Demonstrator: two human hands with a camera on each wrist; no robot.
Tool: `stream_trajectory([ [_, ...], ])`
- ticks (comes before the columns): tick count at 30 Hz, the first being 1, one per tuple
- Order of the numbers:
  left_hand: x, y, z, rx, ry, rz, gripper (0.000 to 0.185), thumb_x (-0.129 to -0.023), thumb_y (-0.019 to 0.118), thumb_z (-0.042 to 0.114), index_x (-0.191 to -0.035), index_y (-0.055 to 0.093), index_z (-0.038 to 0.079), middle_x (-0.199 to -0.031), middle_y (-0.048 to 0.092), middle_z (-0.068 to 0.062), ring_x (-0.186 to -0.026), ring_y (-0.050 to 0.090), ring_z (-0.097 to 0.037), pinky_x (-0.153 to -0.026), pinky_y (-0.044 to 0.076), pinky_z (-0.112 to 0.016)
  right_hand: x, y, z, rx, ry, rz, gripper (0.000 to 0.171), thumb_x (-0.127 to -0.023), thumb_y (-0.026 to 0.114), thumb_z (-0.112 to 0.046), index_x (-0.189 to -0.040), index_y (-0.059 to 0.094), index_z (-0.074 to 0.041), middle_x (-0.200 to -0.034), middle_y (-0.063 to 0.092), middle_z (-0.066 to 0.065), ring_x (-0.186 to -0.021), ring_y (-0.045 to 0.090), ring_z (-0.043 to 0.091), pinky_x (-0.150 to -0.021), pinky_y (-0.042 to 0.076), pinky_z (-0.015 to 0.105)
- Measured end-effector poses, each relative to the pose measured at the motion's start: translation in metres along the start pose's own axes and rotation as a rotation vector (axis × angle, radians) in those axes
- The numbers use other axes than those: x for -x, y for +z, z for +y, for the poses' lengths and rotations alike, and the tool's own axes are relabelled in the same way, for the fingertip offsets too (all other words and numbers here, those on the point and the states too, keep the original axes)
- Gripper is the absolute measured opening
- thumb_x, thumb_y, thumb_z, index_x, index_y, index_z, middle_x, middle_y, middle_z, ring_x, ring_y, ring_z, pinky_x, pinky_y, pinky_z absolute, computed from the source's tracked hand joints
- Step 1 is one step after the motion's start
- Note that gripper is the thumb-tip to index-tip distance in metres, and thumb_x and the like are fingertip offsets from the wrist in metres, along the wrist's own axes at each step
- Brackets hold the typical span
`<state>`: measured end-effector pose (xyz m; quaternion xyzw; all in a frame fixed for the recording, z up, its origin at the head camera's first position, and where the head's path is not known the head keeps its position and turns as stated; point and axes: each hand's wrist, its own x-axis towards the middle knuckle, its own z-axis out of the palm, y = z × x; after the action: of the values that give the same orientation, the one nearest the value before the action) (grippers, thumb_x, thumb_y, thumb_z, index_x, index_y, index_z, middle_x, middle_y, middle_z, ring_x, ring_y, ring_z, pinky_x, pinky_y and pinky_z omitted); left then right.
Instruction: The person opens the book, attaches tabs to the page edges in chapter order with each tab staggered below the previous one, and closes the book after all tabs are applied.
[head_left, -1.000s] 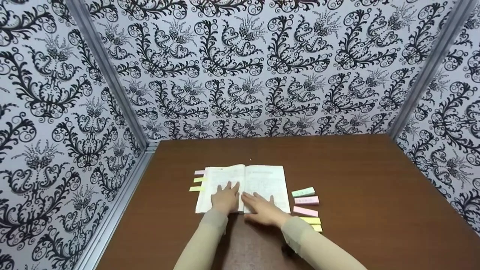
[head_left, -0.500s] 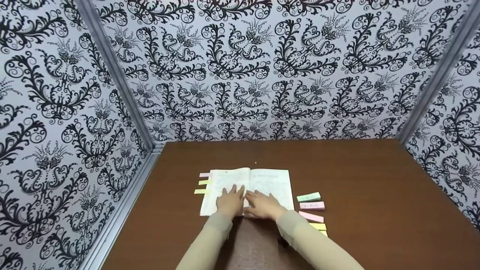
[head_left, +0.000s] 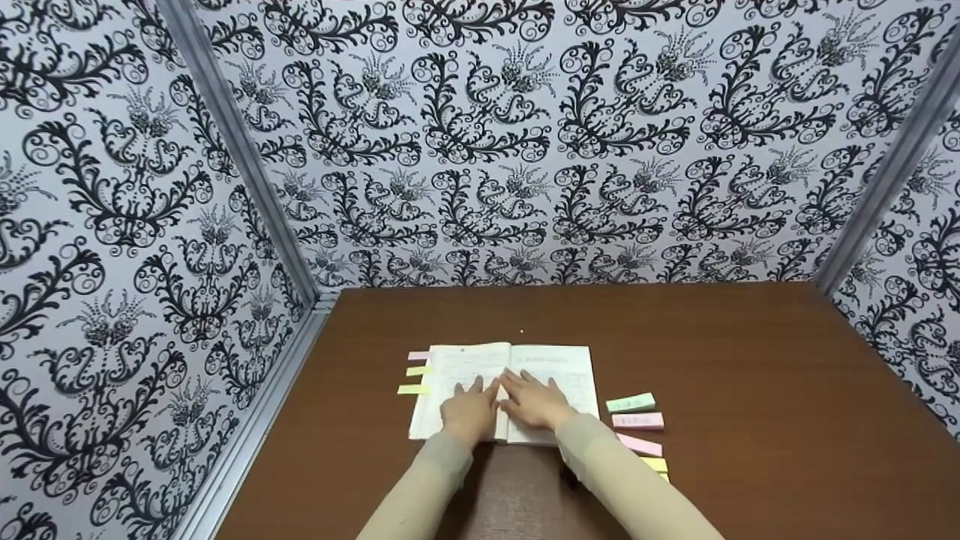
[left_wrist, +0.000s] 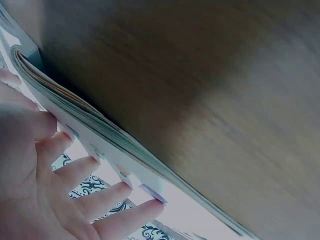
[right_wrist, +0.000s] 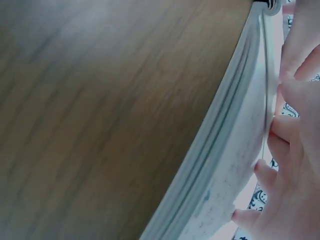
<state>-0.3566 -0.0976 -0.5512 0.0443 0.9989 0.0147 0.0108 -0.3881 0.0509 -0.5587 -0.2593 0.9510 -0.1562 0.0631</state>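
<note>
Around you stand patterned walls (head_left: 525, 135) on three sides, closing in a brown table (head_left: 750, 390) that carries everything here. Near its front middle lies the open book (head_left: 555, 367), spread flat with its spine running away from you, likely so that both pages face up for reading or marking. Your left hand (head_left: 469, 411) lies flat on the left page close to the spine, and your right hand (head_left: 541, 403) lies flat on the right page just beside it; the two nearly meet over the gutter, which looks like a way of pressing the pages down so the book does not spring shut. Neither grip is closed on anything: in the left wrist view your fingers (left_wrist: 100, 197) are straight and spread along the page edge, and in the right wrist view they rest loosely on the paper, holding nothing. Just right of the book, well within your right hand's reach, a row of sticky-note pads (head_left: 636, 421) in green, pink and yellow lies on the table. Smallest are the coloured tabs (head_left: 416, 370) sticking out from the book's left edge, pink above two yellow, marking pages.
</note>
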Motion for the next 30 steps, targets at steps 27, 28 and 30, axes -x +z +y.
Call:
stream_trajectory([
  [27,-0.003,-0.001,0.000,-0.028,0.011,0.015,0.046,-0.100,0.046,0.041,-0.145,0.046,0.033,-0.146,0.047,-0.001,-0.128,0.048,-0.038,-0.075,0.054,-0.054,-0.032,-0.003,0.003,0.028,0.136,0.010,0.053,-0.103,0.041,-0.034,-0.151,0.034,-0.014,-0.158,0.027,0.000,-0.144,0.023,0.027,-0.107,0.010,0.069],
  [28,-0.002,0.001,0.000,-0.034,0.011,0.014,0.046,-0.100,0.045,0.041,-0.145,0.046,0.033,-0.146,0.047,-0.001,-0.128,0.048,-0.038,-0.074,0.055,-0.054,-0.032,-0.002,0.004,0.033,0.136,0.010,0.053,-0.103,0.041,-0.033,-0.152,0.034,-0.014,-0.158,0.027,0.000,-0.144,0.023,0.027,-0.107,0.011,0.070],
  [30,-0.002,0.003,0.001,-0.041,0.010,0.014,0.046,-0.100,0.045,0.042,-0.145,0.045,0.034,-0.146,0.047,0.000,-0.127,0.048,-0.039,-0.073,0.055,-0.054,-0.034,-0.003,0.006,0.041,0.138,0.009,0.052,-0.103,0.041,-0.032,-0.152,0.033,-0.014,-0.158,0.026,0.001,-0.144,0.023,0.028,-0.107,0.012,0.070],
])
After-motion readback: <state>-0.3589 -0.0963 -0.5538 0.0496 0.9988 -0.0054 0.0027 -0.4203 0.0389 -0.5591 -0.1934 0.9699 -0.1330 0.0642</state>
